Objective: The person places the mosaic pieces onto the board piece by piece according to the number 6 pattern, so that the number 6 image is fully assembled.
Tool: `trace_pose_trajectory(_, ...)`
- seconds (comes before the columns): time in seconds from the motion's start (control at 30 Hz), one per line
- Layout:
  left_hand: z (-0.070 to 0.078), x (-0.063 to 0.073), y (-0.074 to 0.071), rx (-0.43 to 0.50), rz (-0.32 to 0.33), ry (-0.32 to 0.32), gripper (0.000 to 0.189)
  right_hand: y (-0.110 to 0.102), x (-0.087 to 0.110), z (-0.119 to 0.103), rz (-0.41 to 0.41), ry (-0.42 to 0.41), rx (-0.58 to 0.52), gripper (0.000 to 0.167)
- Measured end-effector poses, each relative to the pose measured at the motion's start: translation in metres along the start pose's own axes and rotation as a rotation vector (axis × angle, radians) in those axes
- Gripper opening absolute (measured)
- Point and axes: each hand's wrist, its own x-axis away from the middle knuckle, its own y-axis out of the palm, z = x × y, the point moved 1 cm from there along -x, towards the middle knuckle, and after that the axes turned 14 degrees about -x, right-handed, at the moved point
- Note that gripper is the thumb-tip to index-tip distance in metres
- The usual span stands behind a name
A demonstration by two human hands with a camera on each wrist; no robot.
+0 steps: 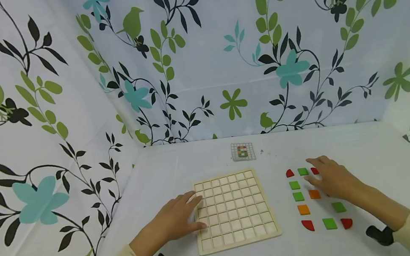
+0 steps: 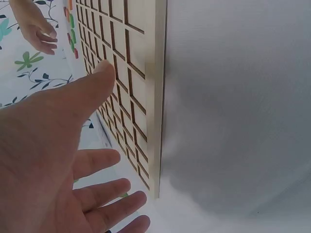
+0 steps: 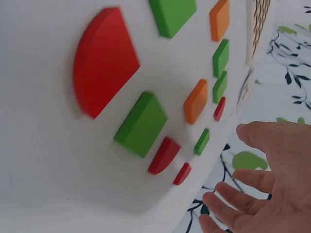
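Note:
A pale wooden board (image 1: 234, 209) with a grid of square recesses lies on the white table. My left hand (image 1: 174, 219) is at its left edge, thumb and fingertips spread over the rim; the left wrist view shows that hand (image 2: 48, 145) gripping nothing. Over the coloured tiles to the board's right hovers my right hand (image 1: 332, 178), fingers loosely bent and holding nothing. Nearest its fingertips are a red quarter-round tile (image 1: 314, 171), partly covered by the hand, and an orange square tile (image 1: 314, 194). A green square tile (image 3: 141, 124) shows large in the right wrist view.
More red, green and orange tiles lie loosely spread, among them a green square (image 1: 330, 223) and a red quarter-round (image 1: 308, 225) at the front. Behind the board lies a small card (image 1: 243, 151) with a gridded coloured pattern. Patterned cloth (image 1: 199, 81) hangs behind the table.

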Motion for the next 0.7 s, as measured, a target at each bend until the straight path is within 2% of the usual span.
trace_pose_trajectory(0.23, -0.001, 0.003, 0.002, -0.031, -0.051, 0.010, 0.088, 0.000, -0.005, 0.024, -0.025, -0.004, -0.063, 0.059)
trace_pose_trajectory(0.43, -0.002, 0.005, 0.002, -0.073, -0.060, -0.016, 0.087, 0.000, -0.011, 0.036, -0.032, -0.002, -0.100, 0.055)
trace_pose_trajectory(0.7, -0.004, 0.009, 0.002, -0.043, -0.050, -0.012, 0.082, 0.001, -0.014, 0.042, -0.052, 0.007, -0.122, 0.052)
